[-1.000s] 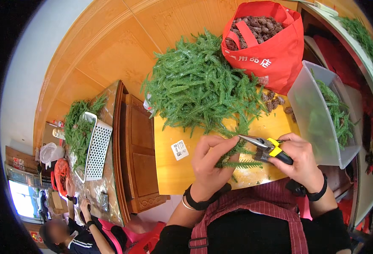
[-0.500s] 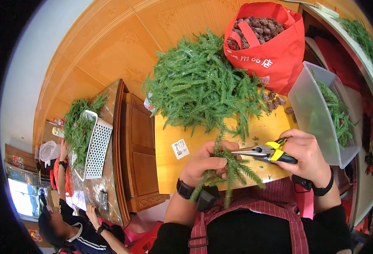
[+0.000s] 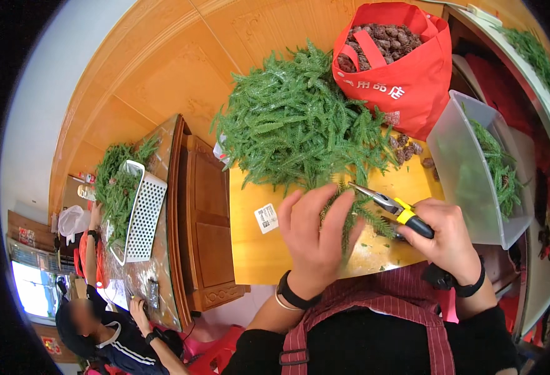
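Observation:
In my right hand [image 3: 445, 228] is a pair of long-nose pliers [image 3: 406, 212] with yellow-and-black handles, my fingers closed around them. Their metal jaws point to the upper left, at the top of a green artificial pine sprig [image 3: 375, 219]. My left hand [image 3: 317, 232] is over the left part of this sprig with its back up and its fingers stretched and spread. Greenery shows between those fingers; the thumb is hidden. Whether the jaws clamp the stem cannot be made out.
Behind my hands a large heap of pine sprigs [image 3: 294, 125] covers the yellow table [image 3: 250, 250]. A red bag [image 3: 400, 94] of pine cones and a clear plastic bin [image 3: 475, 169] stand at the right. Loose cones [image 3: 405, 150] lie nearby. At left, another person [image 3: 109, 331] works beside a white basket [image 3: 144, 219].
My left hand has turned back-up, and its fingers have gone from pinching the sprig to spreading over it. The pliers have tilted, their jaws swinging upward. The sprig has shifted slightly up.

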